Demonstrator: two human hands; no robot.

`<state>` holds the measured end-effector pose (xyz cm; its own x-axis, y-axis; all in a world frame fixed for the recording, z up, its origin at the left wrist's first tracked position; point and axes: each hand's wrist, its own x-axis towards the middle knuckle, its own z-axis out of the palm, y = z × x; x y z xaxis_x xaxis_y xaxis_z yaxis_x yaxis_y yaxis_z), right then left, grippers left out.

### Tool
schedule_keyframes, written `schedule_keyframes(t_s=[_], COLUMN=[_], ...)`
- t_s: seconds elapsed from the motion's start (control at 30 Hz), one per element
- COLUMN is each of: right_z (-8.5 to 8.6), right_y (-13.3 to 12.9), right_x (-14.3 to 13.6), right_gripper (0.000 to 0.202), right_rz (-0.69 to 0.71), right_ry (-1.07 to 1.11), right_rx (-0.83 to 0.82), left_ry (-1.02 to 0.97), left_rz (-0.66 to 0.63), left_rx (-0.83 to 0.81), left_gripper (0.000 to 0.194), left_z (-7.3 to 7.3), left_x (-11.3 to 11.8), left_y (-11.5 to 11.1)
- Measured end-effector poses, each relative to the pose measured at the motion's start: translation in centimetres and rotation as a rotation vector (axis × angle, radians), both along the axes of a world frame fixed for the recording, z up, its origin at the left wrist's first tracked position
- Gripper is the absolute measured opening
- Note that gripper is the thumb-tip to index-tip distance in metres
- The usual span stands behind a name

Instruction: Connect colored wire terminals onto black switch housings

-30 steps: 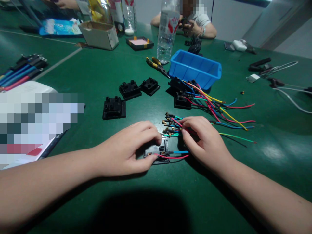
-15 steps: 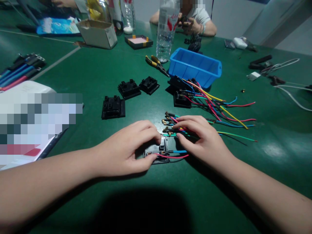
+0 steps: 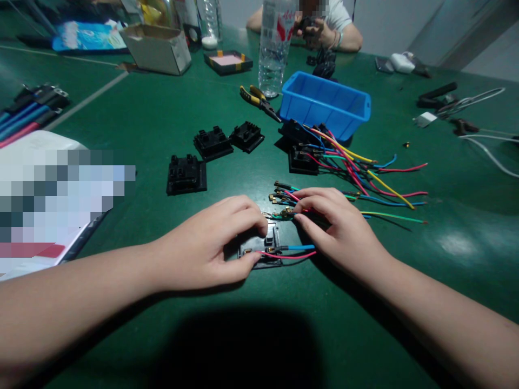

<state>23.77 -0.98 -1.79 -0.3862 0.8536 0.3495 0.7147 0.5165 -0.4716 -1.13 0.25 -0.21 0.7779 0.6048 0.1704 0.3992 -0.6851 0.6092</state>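
My left hand [image 3: 221, 243] grips a black socket module [image 3: 259, 243] by its left side, flat on the green table. A blue wire [image 3: 300, 247] and a red wire [image 3: 298, 256] run rightward from its lower terminals. Just to the right, my right hand [image 3: 338, 221] pinches a wire end with a brass terminal [image 3: 288, 211] between thumb and fingertips. More loose wires [image 3: 397, 216] with brass ends lie under and behind that hand. Beyond them a wired black module [image 3: 302, 159] has several coloured wires attached.
Three black modules [image 3: 186, 173] sit behind my left hand. Farther back are pliers [image 3: 259, 101], a blue bin [image 3: 324, 102], a bottle [image 3: 275, 54] and a carton [image 3: 158, 48]. A person [image 3: 324, 27] sits across the table. A white object [image 3: 44, 141] stands at left.
The brass-ended wire at my right fingertips has shifted slightly, and its terminal now shows by the fingers. My left hand stays on the module. The whole view has moved a little.
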Motion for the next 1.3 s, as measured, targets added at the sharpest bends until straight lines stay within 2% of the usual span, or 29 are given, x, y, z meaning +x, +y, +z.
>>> schedule_keyframes(t_s=[0.43,0.63,1.13,1.3], right_z=[-0.24,0.01,0.18,0.16], right_y=[-0.09,-0.26,-0.32,-0.30], right_x=[-0.05,-0.02,0.17,0.26], right_gripper=[0.017,0.015,0.015,0.013], right_rz=[-0.075,-0.097,-0.212,-0.185], right_ry=[-0.025,-0.051,-0.083,-0.082], right_rx=[0.002,0.067,0.094,0.101], left_ry=[-0.017,-0.017,-0.025,-0.028], left_rz=[0.035,0.011,0.028,0.014], left_rx=[-0.033,-0.013,-0.027,-0.013], left_gripper=[0.016,0.016,0.017,0.017], left_z=[0.01,0.10,0.04,0.06], left_x=[0.17,0.20,0.14,0.15], left_y=[-0.18,-0.06,-0.15,-0.14])
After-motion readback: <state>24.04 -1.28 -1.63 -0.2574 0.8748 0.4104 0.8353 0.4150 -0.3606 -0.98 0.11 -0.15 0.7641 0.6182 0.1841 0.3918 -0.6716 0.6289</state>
